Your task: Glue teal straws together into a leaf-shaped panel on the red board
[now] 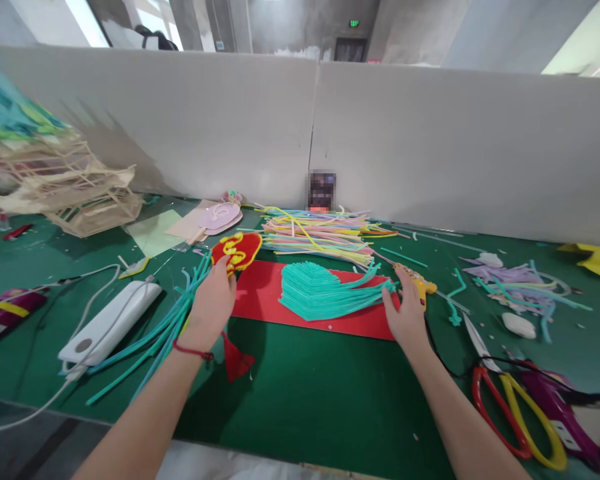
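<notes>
My left hand (214, 301) reaches forward, its fingertips on a red and yellow ornament (239, 250) at the left end of a red sheet (260, 293). A red cord circles that wrist. On the sheet lies a teal heart-like shape (320, 290) built from teal strips. My right hand (406, 312) rests at the sheet's right edge, fingers stretched toward a yellow glue gun (419, 283) and touching its near side. Neither hand is wrapped round anything.
A pile of coloured strips (325, 233) lies behind the sheet. Teal strips (155, 333) and a white power bank (111, 320) with a cable are at left. Red and yellow scissors (510, 413) lie at right. A red tassel (236, 360) sits near the front. Grey partition wall (430, 147) behind.
</notes>
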The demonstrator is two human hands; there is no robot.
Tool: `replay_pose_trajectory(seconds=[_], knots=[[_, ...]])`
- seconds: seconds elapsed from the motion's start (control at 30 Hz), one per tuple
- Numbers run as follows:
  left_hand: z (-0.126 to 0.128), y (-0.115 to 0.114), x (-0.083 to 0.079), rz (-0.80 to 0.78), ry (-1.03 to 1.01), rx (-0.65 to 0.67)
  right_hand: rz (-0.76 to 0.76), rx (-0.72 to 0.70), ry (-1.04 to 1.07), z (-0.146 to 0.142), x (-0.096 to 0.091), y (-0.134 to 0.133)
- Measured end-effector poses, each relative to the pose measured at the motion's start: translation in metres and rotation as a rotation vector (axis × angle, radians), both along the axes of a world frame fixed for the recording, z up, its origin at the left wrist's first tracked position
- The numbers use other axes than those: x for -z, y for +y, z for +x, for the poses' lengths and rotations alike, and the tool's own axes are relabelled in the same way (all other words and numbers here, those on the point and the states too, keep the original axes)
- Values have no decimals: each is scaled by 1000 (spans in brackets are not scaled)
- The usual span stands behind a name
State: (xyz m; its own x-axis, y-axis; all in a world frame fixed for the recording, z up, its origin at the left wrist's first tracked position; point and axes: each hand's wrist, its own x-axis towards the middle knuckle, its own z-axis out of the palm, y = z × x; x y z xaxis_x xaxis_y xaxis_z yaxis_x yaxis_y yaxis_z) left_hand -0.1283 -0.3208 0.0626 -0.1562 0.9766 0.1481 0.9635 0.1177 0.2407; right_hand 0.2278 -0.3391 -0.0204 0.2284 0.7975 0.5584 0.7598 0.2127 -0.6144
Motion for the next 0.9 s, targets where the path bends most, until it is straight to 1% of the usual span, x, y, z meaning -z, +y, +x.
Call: replay_pose_trajectory(seconds=[0.03,0.07,0.13,0.2,0.27,0.33,0.4,0.47,0.53,0.57,0.63,0.67,0.7,0.73,0.77,0.8,0.83,0.87,0.9], knots=[[9,-6,-2,118,-34,26,5,5,-9,0,-1,0],[20,-12,-3,229,-71,79,14,14,-17,-1,-2,-1],[43,-27,-3,328,-126,162,39,30,-26,-5,-9,-3],[66,-40,3,333,-144,278,36,31,16,-13,-20,-7],[85,-52,12,322,-148,358,-48,-14,157,-25,-35,-13],[100,-62,23,302,-156,426,-212,-128,428,-39,-49,-18],[113,-73,30,250,-168,465,-336,-215,715,-52,-60,-21],[122,-83,31,192,-186,512,-394,-237,899,-60,-65,-21],[126,-90,25,159,-208,592,-392,-200,998,-63,-64,-17],[124,-89,21,157,-219,638,-379,-167,1037,-63,-62,-14],[114,-78,12,159,-251,708,-362,-98,1130,-60,-59,-5],[106,-67,9,187,-281,722,-369,-72,1180,-58,-59,0],[97,-53,7,206,-332,696,-380,-52,1229,-57,-60,5],[87,-36,6,226,-397,619,-391,-47,1273,-55,-61,10],[77,-19,7,255,-477,507,-396,-59,1313,-54,-63,15],[68,-2,10,272,-559,372,-398,-87,1348,-52,-64,19],[61,14,14,278,-607,280,-392,-119,1374,-51,-65,22],[55,28,20,275,-648,231,-380,-150,1394,-50,-64,24],[52,38,26,255,-678,209,-365,-177,1407,-49,-62,25]])
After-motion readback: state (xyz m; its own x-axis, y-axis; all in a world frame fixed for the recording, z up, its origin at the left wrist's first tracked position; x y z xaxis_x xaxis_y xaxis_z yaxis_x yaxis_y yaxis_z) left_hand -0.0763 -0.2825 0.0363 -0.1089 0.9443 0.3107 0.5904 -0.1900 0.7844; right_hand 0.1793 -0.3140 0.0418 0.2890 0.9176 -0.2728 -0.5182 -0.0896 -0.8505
